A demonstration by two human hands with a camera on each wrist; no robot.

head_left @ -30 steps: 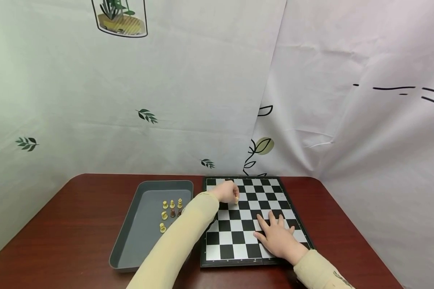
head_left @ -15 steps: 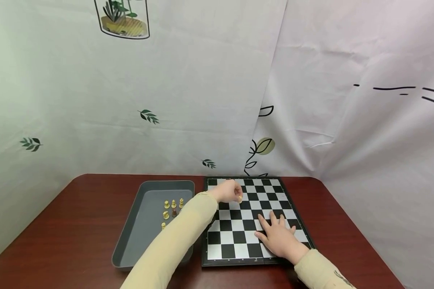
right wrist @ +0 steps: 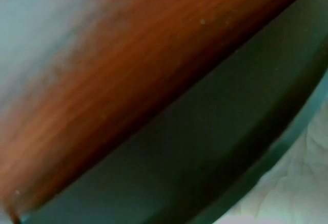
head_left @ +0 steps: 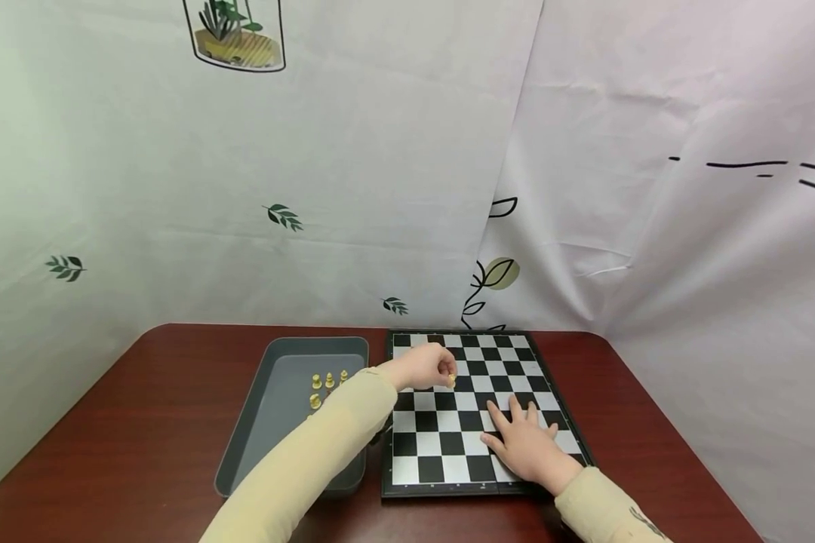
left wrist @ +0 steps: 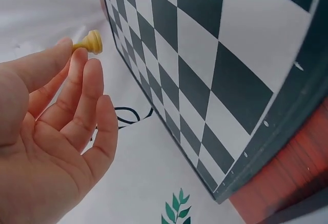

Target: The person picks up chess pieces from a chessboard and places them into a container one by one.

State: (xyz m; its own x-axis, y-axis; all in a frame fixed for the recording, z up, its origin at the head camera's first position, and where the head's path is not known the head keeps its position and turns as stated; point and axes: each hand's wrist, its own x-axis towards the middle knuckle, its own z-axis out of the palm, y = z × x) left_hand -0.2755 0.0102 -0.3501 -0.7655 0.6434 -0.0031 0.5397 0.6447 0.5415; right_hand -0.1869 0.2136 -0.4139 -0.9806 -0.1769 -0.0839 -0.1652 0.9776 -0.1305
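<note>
My left hand [head_left: 426,366] is over the left half of the black-and-white chessboard [head_left: 441,464], reaching across from the tray side. Between thumb and index finger it pinches a small yellow chess piece [left wrist: 92,42], base outward; the piece's top is hidden by the fingers. In the left wrist view the other fingers of the left hand [left wrist: 61,131] are loosely bent. My right hand [head_left: 526,446] rests on the near right part of the board with fingers spread, holding nothing. The right wrist view is blurred and does not show that hand.
Left of the board stands a grey tray [head_left: 241,434] with several yellow chess pieces [head_left: 316,381] and a dark brown one, partly hidden by the left sleeve [head_left: 326,430]. Both lie on a dark red wooden table [head_left: 129,422]. A printed white cloth [head_left: 353,151] hangs behind.
The left hand, still pinching the chess piece, has shifted slightly right and then nearer. Its sleeve has swung left, covering more pieces in the tray. The right hand has stayed put.
</note>
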